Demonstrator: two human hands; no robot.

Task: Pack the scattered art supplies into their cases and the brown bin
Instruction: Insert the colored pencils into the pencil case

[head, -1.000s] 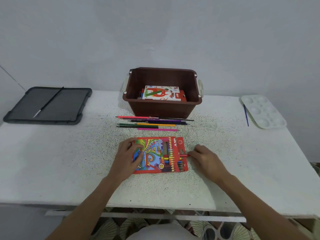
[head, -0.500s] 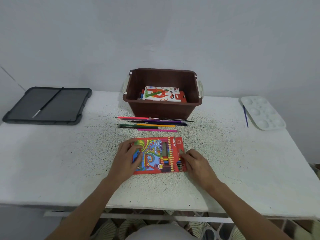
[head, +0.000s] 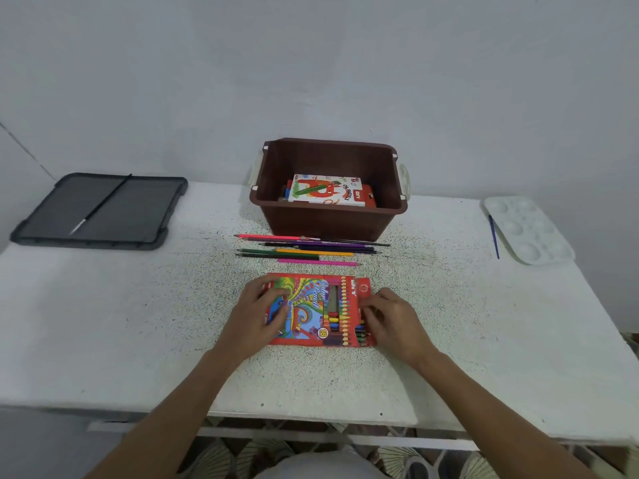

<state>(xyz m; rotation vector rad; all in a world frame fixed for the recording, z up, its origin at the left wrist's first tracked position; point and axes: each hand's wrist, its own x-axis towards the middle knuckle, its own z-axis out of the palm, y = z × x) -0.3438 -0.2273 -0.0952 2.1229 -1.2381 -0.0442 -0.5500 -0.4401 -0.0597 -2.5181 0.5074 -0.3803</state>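
- left hand [head: 257,316] rests on the pencil case [head: 321,305], fingers spread flat, released.
- the case lies on the bench [head: 138,323], near loose pencils [head: 311,252] lying before the brown bin [head: 325,224].
- right hand [head: 394,319] at the case's right end, fingers curled; cannot tell if grasping anything.

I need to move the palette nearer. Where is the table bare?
Bare: the stretch between the dark tray and the pencil case, and the one right of the case, nearer than the palette. Crowded: the middle, where loose pencils lie between the brown bin and the case.
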